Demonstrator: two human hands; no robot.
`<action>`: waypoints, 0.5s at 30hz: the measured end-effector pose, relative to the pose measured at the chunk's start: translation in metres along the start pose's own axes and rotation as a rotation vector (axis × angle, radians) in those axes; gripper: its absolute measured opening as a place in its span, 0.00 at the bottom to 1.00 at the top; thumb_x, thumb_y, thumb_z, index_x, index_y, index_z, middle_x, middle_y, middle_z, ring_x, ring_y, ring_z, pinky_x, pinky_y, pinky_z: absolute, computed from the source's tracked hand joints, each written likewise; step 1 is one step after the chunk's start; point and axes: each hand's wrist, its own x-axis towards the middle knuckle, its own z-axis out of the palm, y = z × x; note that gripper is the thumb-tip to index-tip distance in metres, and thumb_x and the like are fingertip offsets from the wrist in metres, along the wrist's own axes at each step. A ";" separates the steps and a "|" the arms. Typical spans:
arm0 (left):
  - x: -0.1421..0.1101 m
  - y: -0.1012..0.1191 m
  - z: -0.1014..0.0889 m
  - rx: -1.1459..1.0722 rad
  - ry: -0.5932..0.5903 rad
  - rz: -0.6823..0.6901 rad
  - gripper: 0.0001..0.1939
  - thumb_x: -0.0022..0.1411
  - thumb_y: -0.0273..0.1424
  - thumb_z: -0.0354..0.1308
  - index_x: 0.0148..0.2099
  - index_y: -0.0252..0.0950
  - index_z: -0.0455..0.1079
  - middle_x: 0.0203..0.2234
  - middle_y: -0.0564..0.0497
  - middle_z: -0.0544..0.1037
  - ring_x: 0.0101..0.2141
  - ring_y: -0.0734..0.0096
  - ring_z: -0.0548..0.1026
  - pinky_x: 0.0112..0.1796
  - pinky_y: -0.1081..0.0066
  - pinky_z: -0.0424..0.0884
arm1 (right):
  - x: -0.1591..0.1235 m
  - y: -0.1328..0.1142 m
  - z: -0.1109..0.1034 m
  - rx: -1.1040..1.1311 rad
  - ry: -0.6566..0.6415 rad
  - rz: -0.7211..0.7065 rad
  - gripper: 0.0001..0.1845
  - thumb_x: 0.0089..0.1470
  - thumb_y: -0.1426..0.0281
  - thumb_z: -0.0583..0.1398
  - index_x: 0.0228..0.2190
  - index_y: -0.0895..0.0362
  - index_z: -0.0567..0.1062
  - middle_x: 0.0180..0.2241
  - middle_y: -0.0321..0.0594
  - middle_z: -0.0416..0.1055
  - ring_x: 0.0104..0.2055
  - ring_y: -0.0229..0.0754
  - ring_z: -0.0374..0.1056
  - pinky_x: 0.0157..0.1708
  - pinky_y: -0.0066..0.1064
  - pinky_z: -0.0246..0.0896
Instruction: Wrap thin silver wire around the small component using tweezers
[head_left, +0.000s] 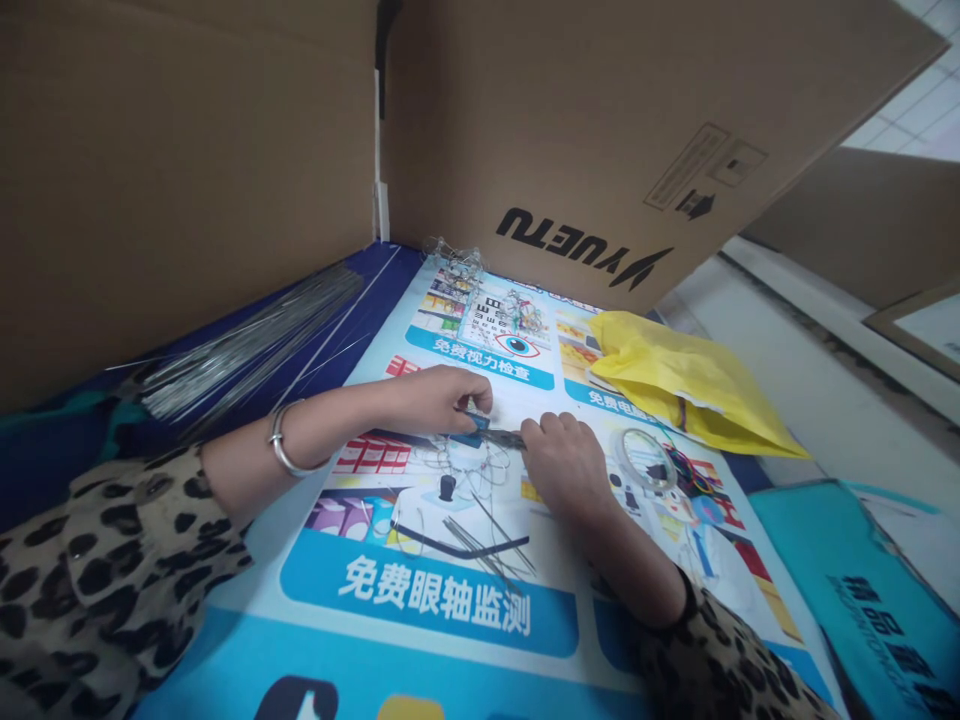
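My left hand [431, 398] is closed in a pinch on a small blue-handled tool [474, 425] over a printed poster [420, 600]. A silver bangle [283, 445] circles that wrist. My right hand [564, 462] is curled shut on the tool's dark metal end [504, 437], right beside the left fingers. Thin wire loops [457, 470] lie under both hands. A few cut wire pieces [487, 545] rest just nearer to me. Both sleeves are leopard print.
A bundle of long straight wires [247, 345] lies at the left. Cardboard walls [585, 120] stand behind. A pile of bent wire shapes [487, 290] sits at the back, a yellow bag [690, 385] and a tape roll [646, 460] to the right.
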 end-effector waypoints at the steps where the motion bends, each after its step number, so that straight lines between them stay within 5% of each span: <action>1: 0.001 0.003 0.000 0.025 0.017 0.056 0.11 0.51 0.25 0.57 0.40 0.36 0.69 0.35 0.52 0.74 0.37 0.71 0.68 0.39 0.73 0.60 | 0.000 0.000 0.000 0.002 0.003 -0.003 0.06 0.53 0.73 0.54 0.31 0.56 0.71 0.30 0.43 0.68 0.34 0.44 0.59 0.30 0.33 0.41; 7: 0.004 0.011 0.006 0.071 0.005 0.285 0.05 0.54 0.26 0.59 0.33 0.40 0.74 0.33 0.52 0.77 0.39 0.69 0.68 0.45 0.70 0.58 | 0.000 0.000 0.002 0.008 0.042 -0.022 0.06 0.53 0.74 0.53 0.30 0.56 0.71 0.30 0.44 0.67 0.34 0.43 0.58 0.30 0.33 0.40; 15: 0.003 0.010 0.006 0.195 0.075 0.209 0.08 0.58 0.25 0.53 0.32 0.36 0.73 0.28 0.51 0.77 0.35 0.69 0.68 0.41 0.70 0.60 | 0.000 0.001 0.002 0.029 0.020 0.007 0.05 0.52 0.72 0.54 0.31 0.57 0.71 0.31 0.43 0.68 0.35 0.43 0.59 0.30 0.33 0.41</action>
